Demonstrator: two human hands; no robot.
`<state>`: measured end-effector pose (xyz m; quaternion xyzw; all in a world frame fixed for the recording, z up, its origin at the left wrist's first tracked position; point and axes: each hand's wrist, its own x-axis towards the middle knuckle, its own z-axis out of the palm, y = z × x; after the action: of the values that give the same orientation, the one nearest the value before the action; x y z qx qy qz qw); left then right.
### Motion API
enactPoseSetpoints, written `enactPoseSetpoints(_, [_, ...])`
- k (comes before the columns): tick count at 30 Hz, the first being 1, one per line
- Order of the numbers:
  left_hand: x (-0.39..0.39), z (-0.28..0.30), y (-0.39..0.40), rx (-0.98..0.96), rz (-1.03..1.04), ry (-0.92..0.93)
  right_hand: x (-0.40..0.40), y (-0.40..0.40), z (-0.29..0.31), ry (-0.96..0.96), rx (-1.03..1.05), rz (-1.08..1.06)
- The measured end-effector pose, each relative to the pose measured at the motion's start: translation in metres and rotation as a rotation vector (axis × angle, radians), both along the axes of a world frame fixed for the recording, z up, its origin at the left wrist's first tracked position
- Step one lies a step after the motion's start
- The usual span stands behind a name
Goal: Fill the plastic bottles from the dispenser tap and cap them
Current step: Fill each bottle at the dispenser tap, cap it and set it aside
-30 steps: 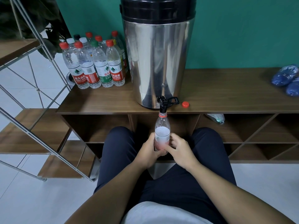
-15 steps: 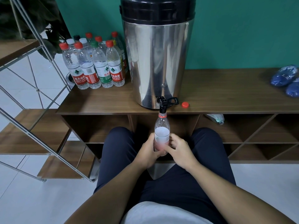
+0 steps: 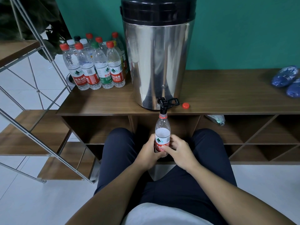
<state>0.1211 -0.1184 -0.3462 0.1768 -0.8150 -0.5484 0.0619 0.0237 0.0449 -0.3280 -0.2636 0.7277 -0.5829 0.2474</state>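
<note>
To your left a wooden staircase (image 3: pixel 24 130) with a metal railing (image 3: pixel 40 98) rises beside a dark leafy plant (image 3: pixel 32 21). Two blue bundles (image 3: pixel 287 80) lie at the table's (image 3: pixel 227 95) far right end, before the teal wall (image 3: pixel 243 30). A crumpled plastic bag (image 3: pixel 215 119) sits in a cubby beneath.

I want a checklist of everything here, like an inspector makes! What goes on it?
Surface: brown wooden shelf top, with open cubbies beneath.
Job's things: steel dispenser stands on the shelf top; uncapped bottle held upright with its mouth under the black tap; loose red cap lies right of the tap; capped bottles stand in a group left of the dispenser.
Clutter: blue bundles at the far right; crumpled plastic in a cubby.
Hands: left hand and right hand both grip the bottle's lower half.
Cables: nothing seen.
Surroundings: teal wall, white tiled floor, metal-framed wooden rack on the left.
</note>
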Motion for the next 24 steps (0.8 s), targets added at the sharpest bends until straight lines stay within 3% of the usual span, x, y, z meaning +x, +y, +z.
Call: enactPoseSetpoints(24, [-0.0011, -0.0013, -0.0012, 0.014, 0.004, -0.002, -0.0005, -0.001, -0.0004, 0.001, 0.009, -0.006])
